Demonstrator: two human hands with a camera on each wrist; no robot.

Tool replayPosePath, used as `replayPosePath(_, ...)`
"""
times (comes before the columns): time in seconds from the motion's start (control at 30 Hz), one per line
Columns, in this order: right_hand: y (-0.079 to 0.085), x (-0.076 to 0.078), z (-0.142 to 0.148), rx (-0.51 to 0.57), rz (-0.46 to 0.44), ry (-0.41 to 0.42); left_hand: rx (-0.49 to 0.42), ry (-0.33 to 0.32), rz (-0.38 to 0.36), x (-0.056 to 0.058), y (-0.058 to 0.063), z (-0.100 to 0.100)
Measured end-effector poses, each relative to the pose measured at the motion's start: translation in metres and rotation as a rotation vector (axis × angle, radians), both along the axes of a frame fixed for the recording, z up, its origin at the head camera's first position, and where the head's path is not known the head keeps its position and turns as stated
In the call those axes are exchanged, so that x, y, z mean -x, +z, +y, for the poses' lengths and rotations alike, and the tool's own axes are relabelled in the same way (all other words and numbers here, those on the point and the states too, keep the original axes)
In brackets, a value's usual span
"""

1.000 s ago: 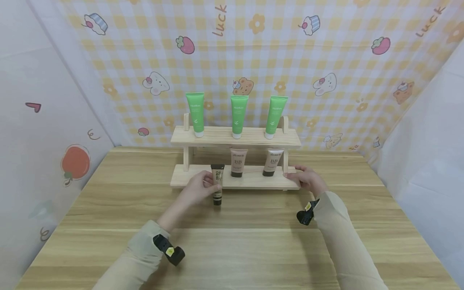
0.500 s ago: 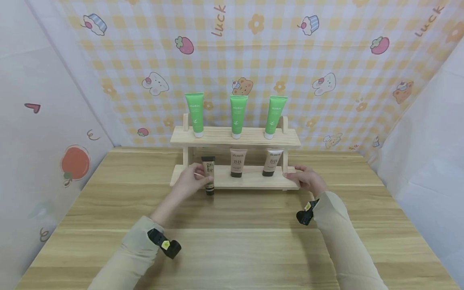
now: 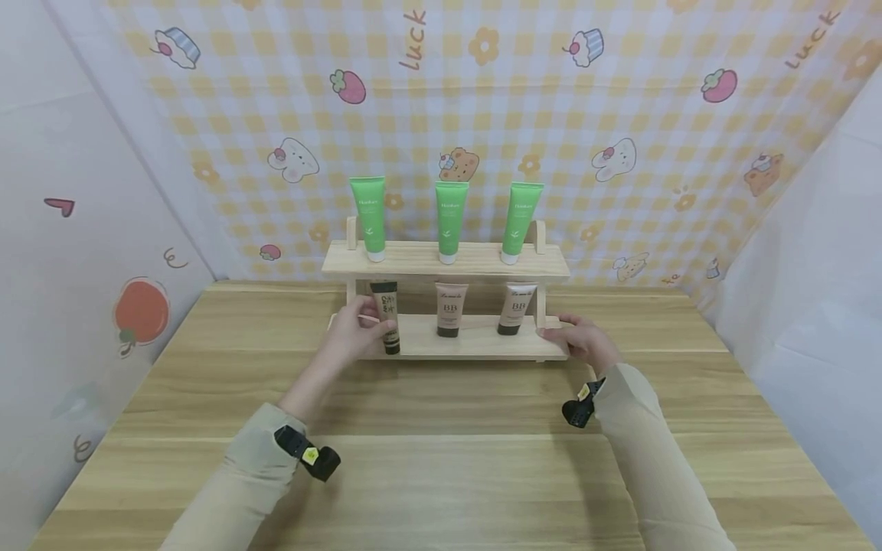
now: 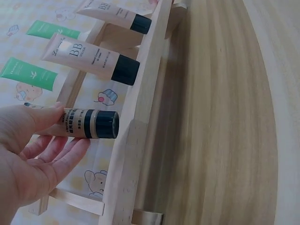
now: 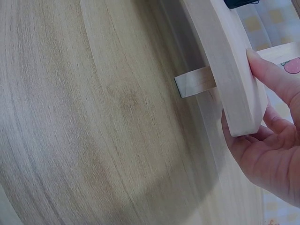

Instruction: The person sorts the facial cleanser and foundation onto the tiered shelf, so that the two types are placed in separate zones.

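My left hand [image 3: 354,330] pinches a beige tube with black ends [image 3: 387,314] between thumb and fingers, cap down, at the left part of the lower shelf. In the left wrist view the tube's black cap [image 4: 108,124] is close to the shelf board; whether it touches I cannot tell. My right hand [image 3: 584,342] grips the right end of the lower shelf board [image 5: 229,70], thumb on top and fingers beneath. Two pinkish BB cream tubes stand on that shelf, one in the middle [image 3: 451,310] and one at the right [image 3: 515,308].
On the upper shelf [image 3: 413,260] stand three green tubes: left [image 3: 370,218], middle [image 3: 451,222] and right [image 3: 521,222]. The two-tier wooden rack sits toward the back of the wooden table [image 3: 455,459]. A checked cloth [image 3: 227,153] hangs behind it.
My left hand has carried the beige tube leftward and back, from in front of the rack to the lower shelf's left part. The right hand keeps its grip on the board.
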State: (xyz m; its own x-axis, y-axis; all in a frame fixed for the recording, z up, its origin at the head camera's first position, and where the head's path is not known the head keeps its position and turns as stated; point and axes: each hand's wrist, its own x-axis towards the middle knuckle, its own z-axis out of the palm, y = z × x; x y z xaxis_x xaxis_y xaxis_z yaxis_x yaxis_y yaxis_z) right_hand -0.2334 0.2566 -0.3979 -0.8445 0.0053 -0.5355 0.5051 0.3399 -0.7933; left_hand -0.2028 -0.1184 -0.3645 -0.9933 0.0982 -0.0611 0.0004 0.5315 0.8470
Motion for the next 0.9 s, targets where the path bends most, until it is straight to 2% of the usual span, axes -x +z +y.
replayPosePath(0.17, 0.001, -0.001, -0.001, 0.013, 0.006, 0.004, -0.039, 0.008, 0.036, 0.003, 0.003, -0.002)
replayPosePath(0.33, 0.002, -0.002, -0.002, 0.03, 0.014, 0.008, -0.061, 0.019, 0.097, 0.004, 0.0, -0.005)
replayPosePath(0.57, 0.001, -0.001, -0.002, 0.03, 0.014, 0.004, -0.032, 0.041, 0.193, 0.011, -0.012, -0.011)
replayPosePath(0.9, 0.001, -0.001, 0.002, -0.025, 0.004, 0.057, -0.019, 0.019, 0.244, 0.016, -0.023, -0.017)
